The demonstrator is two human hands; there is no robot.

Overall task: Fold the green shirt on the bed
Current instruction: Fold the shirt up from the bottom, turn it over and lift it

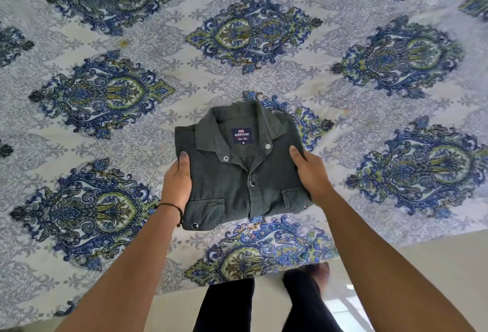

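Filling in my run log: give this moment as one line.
green shirt: folded, front up | left hand: grips its left edge | right hand: grips its right edge | bed: beneath shirt

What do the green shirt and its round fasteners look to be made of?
The green shirt: matte woven cloth, likely cotton, going by its soft creases and dull surface. Its fasteners: shiny silvery snaps, probably metal, by their bright rims.
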